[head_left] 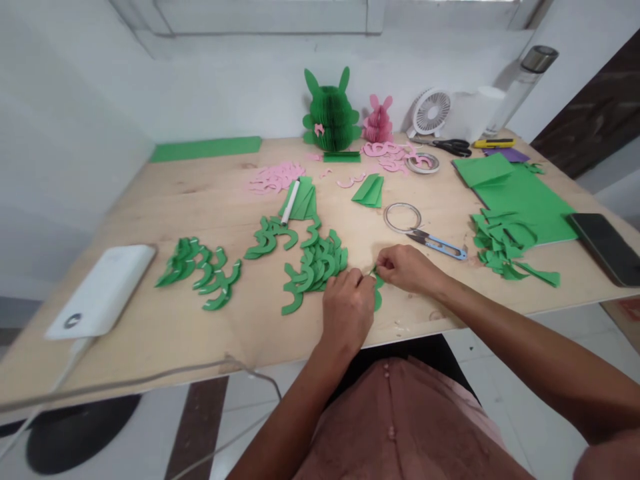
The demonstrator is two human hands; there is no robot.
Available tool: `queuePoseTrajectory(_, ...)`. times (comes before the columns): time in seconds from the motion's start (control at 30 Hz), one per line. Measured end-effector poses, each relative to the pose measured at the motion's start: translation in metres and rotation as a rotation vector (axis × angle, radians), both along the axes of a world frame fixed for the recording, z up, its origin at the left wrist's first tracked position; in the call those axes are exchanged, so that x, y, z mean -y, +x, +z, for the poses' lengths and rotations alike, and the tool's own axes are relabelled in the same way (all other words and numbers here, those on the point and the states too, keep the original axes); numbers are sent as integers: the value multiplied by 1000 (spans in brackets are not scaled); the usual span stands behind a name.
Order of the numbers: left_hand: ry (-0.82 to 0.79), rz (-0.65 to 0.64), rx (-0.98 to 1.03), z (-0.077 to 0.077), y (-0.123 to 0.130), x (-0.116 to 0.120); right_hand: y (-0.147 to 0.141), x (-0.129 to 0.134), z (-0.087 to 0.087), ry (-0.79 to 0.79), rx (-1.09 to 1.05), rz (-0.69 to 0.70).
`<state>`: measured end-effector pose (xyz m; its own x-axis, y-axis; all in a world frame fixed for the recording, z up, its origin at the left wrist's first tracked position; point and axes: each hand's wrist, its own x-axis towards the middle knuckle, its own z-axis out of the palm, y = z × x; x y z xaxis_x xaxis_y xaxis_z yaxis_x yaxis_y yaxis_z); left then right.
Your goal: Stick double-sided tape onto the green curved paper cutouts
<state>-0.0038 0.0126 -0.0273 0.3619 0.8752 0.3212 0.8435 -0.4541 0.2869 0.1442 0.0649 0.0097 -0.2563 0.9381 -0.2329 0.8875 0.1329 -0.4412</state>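
Near the table's front edge, my left hand (349, 308) is closed, its fingertips on a green paper piece (379, 299) that shows partly between my hands. My right hand (404, 267) pinches the upper end of that same green piece, close to the left fingertips. Just left of my left hand lies a pile of curved green cutouts (320, 261). More green cutouts with white strips (219, 280) rest farther left. Beyond my right hand are blue-handled thread snips (440, 245) and a ring of tape (403, 218).
A white power bank (103, 291) with a cable is at the left. Green scraps (503, 243), green sheets (530, 200) and a phone (607, 248) are at the right. Paper figures (331, 119), pink cutouts (277, 178), black scissors (453, 147) and a small fan (431, 112) stand or lie behind.
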Motion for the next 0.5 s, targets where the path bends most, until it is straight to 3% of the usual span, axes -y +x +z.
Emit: queuePoseTrajectory(0.5,180,-20,-105,-6,2,2,0,1,2,5,-7,-32)
